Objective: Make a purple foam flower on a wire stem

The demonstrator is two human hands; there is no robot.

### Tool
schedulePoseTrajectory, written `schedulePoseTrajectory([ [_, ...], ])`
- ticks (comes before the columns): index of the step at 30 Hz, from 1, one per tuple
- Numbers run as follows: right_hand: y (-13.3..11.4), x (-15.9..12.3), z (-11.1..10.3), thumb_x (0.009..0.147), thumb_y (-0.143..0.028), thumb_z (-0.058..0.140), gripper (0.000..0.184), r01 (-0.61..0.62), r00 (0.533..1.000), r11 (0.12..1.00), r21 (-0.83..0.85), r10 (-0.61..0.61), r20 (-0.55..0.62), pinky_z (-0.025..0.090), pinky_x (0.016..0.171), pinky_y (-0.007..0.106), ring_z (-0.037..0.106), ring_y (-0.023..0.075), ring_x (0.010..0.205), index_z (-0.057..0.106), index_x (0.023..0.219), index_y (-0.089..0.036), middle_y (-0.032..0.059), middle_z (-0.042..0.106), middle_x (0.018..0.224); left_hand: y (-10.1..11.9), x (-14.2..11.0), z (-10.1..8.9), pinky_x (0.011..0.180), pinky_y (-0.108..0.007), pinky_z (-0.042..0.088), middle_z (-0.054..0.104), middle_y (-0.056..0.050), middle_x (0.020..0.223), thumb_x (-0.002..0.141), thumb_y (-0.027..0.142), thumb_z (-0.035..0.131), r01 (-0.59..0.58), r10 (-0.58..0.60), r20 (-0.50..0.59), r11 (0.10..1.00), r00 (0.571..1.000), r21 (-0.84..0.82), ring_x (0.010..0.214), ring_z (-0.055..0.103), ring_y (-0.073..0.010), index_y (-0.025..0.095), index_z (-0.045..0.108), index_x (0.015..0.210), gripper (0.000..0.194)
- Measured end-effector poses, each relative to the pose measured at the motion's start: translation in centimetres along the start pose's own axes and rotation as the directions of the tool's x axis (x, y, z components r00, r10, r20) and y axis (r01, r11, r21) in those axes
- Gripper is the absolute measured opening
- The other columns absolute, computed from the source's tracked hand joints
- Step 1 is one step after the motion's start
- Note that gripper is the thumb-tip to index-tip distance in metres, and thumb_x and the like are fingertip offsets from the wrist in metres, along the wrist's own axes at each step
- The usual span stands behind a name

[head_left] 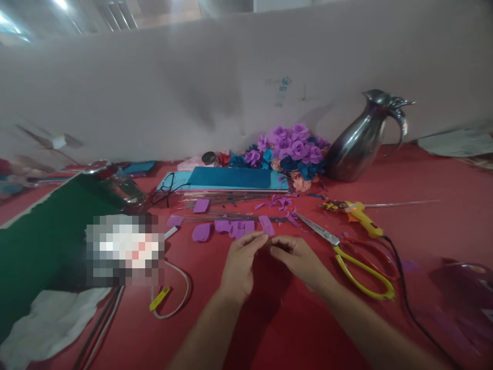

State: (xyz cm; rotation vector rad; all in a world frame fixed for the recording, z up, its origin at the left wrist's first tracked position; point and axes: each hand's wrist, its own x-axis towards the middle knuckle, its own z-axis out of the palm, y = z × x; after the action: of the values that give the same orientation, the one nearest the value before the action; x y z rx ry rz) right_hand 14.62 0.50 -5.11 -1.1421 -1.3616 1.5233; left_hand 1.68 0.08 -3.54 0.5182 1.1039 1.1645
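Note:
My left hand (241, 264) and my right hand (300, 258) meet in front of me over the red table (292, 329). Both have their fingers closed in a pinch, the tips nearly touching. Whatever lies between the fingertips is too small or hidden to name. A purple paper strip (266, 225) shows just beyond the left fingertips; whether it is held or lies on the table I cannot tell. Several cut purple paper pieces (201, 232) lie past my left hand. Scissors (365, 272) with yellow and red handles rest open-bladed to the right of my right hand.
A yellow glue gun (364, 218) with a black cord lies at right. Behind are purple paper flowers (296, 141), a metal jug (358, 139), blue sheets (231, 177), thin wires (239, 218) and eyeglasses (168, 190). At left stand a green panel (50, 241) and a white cable (185, 298).

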Motion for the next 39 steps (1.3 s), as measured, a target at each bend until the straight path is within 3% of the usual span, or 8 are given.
schedulePoseTrajectory([
  [4, -0.2, 0.0, 0.0, 0.074, -0.03, 0.061, 0.011, 0.015, 0.997, 0.998, 0.059, -0.01, -0.077, 0.044, 0.069, 0.029, 0.056, 0.0151, 0.071, 0.059, 0.08, -0.021, -0.0005, 0.063, 0.077, -0.3, 0.1, -0.1, 0.076, -0.027, 0.046, 0.072, -0.004, 0.076, 0.059, 0.023, 0.079, -0.031, 0.032, -0.019, 0.999, 0.999, 0.036, 0.075, 0.062, -0.0151, 0.016, 0.075, 0.073, 0.017],
  [7, -0.1, 0.0, 0.1, 0.076, -0.034, 0.061, 0.014, -0.013, 0.998, 0.994, 0.106, 0.02, -0.065, 0.043, 0.063, 0.027, 0.055, 0.0136, 0.064, 0.057, 0.079, -0.021, -0.0015, 0.06, 0.072, -0.2, 0.0, 0.0, 0.078, -0.028, 0.045, 0.071, -0.003, 0.077, 0.059, 0.024, 0.078, -0.052, 0.052, 0.001, 0.997, 0.999, 0.049, 0.076, 0.062, -0.0154, 0.016, 0.074, 0.072, 0.015],
  [17, -0.3, 0.0, -0.3, 0.075, -0.034, 0.06, 0.015, -0.051, 0.995, 0.998, 0.038, 0.054, -0.081, 0.037, 0.055, 0.025, 0.051, 0.0109, 0.054, 0.058, 0.076, -0.019, -0.0047, 0.055, 0.058, 0.2, 0.1, -0.3, 0.072, -0.025, 0.042, 0.068, -0.002, 0.074, 0.056, 0.023, 0.08, -0.161, 0.166, -0.124, 0.985, 0.978, 0.056, 0.07, 0.057, -0.012, 0.016, 0.074, 0.073, 0.019],
  [25, -0.7, 0.0, -0.2, 0.073, -0.033, 0.062, 0.015, -0.091, 0.993, 0.993, 0.071, 0.096, -0.064, 0.036, 0.052, 0.023, 0.048, 0.0092, 0.053, 0.057, 0.075, -0.018, -0.0043, 0.055, 0.06, 0.3, 0.3, -0.4, 0.07, -0.024, 0.042, 0.065, 0.0, 0.069, 0.058, 0.023, 0.079, -0.19, 0.198, -0.101, 0.978, 0.975, 0.082, 0.065, 0.053, -0.01, 0.016, 0.071, 0.068, 0.015],
  [30, 0.0, 0.2, -0.1, 0.073, -0.036, 0.068, 0.022, -0.032, 0.996, 0.994, 0.105, 0.04, -0.082, 0.038, 0.052, 0.023, 0.049, 0.0082, 0.051, 0.058, 0.083, -0.02, -0.0061, 0.056, 0.063, 0.2, 0.1, -0.2, 0.07, -0.024, 0.042, 0.066, 0.0, 0.07, 0.059, 0.023, 0.078, -0.18, 0.187, -0.079, 0.98, 0.979, 0.086, 0.066, 0.053, -0.011, 0.015, 0.07, 0.069, 0.014],
  [34, 0.4, 0.5, -0.2, 0.08, -0.04, 0.061, 0.021, 0.003, 0.996, 0.998, 0.067, 0.003, -0.088, 0.036, 0.047, 0.023, 0.048, 0.0082, 0.044, 0.06, 0.078, -0.019, -0.0055, 0.056, 0.057, 0.1, 0.1, -0.1, 0.073, -0.025, 0.042, 0.067, -0.001, 0.073, 0.06, 0.022, 0.077, -0.182, 0.188, -0.067, 0.98, 0.98, 0.08, 0.071, 0.056, -0.0128, 0.016, 0.07, 0.07, 0.013],
  [39, 0.3, 0.5, -0.3, 0.079, -0.033, 0.059, 0.017, -0.006, 0.995, 0.997, 0.076, 0.014, -0.103, 0.035, 0.045, 0.022, 0.048, 0.0077, 0.042, 0.058, 0.069, -0.02, -0.006, 0.055, 0.055, 0.0, 0.2, -0.1, 0.073, -0.026, 0.042, 0.065, 0.0, 0.07, 0.059, 0.021, 0.077, -0.19, 0.196, -0.045, 0.975, 0.98, 0.116, 0.068, 0.054, -0.0121, 0.016, 0.07, 0.068, 0.012],
])
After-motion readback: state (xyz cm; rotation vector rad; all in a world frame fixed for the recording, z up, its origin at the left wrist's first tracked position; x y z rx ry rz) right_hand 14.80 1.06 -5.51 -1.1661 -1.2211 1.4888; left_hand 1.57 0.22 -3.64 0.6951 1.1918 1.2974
